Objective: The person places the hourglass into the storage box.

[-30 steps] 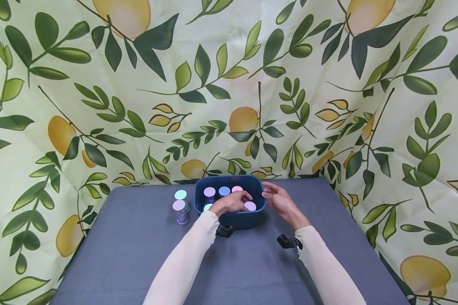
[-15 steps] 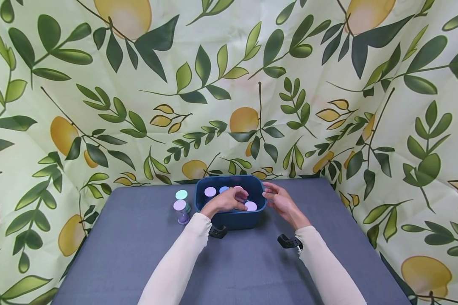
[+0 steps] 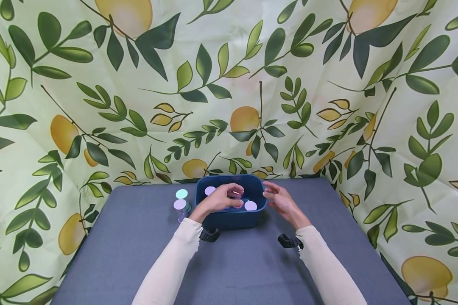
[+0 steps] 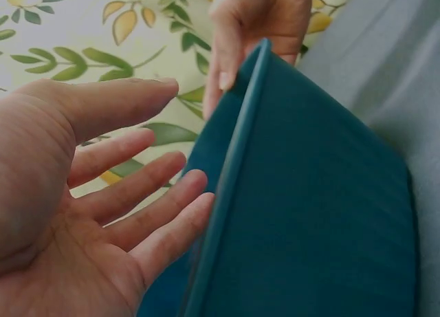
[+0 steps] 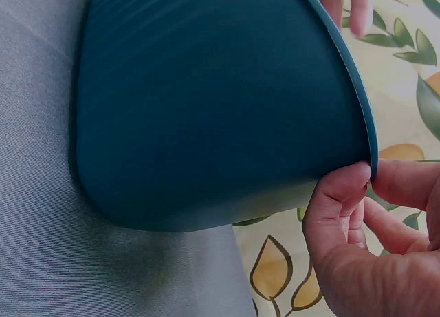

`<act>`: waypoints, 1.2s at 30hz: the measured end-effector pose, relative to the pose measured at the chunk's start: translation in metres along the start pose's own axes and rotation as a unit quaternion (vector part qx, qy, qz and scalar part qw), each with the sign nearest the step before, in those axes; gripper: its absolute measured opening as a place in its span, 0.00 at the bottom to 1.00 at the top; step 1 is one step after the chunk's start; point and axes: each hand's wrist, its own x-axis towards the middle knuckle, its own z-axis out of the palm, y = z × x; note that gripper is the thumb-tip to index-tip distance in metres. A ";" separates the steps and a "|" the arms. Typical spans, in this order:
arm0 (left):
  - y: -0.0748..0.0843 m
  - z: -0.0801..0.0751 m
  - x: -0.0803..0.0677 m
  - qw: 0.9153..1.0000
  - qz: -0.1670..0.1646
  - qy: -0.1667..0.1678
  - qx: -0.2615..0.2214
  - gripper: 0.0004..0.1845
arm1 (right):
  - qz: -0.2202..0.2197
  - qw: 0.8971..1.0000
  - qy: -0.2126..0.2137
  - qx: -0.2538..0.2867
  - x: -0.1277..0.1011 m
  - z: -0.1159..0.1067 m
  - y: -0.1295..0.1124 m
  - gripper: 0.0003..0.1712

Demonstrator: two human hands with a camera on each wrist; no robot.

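A dark blue bin point(image 3: 229, 220) holds several sand timers with coloured round caps. My left hand point(image 3: 223, 197) is over the bin, palm down, with its fingers relaxed and spread; the left wrist view shows nothing between them. Beneath it, a pink-capped timer point(image 3: 238, 205) partly shows near the thumb. A lilac-capped timer point(image 3: 250, 206) stands at the right inside the bin, another lilac cap point(image 3: 210, 190) at the left. My right hand point(image 3: 284, 201) pinches the bin's right rim between thumb and finger, as the right wrist view shows point(image 5: 371, 248).
Left of the bin, on the grey cloth-covered table point(image 3: 137, 245), stand a lilac-capped timer point(image 3: 180, 205) and a mint-capped one point(image 3: 181, 194) close behind it. A fabric backdrop point(image 3: 213, 106) with leaves and fruit rises behind and at the sides.
My left hand has drawn up and to the left from low inside the bin, its fingers loosening. The right hand stays at the right rim. The bin stands where it was.
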 end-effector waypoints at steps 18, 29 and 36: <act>0.015 -0.012 -0.042 0.995 0.034 0.094 -0.011 0.20 | -0.007 1.000 0.003 -0.009 0.000 0.001 -0.001 0.29; 0.012 -0.035 -0.071 0.974 0.057 0.216 -0.045 0.20 | -0.011 1.000 0.008 -0.019 -0.001 0.000 -0.001 0.28; -0.001 -0.056 -0.094 0.952 0.073 0.289 -0.063 0.19 | -0.014 1.000 0.004 -0.021 -0.001 0.000 0.000 0.28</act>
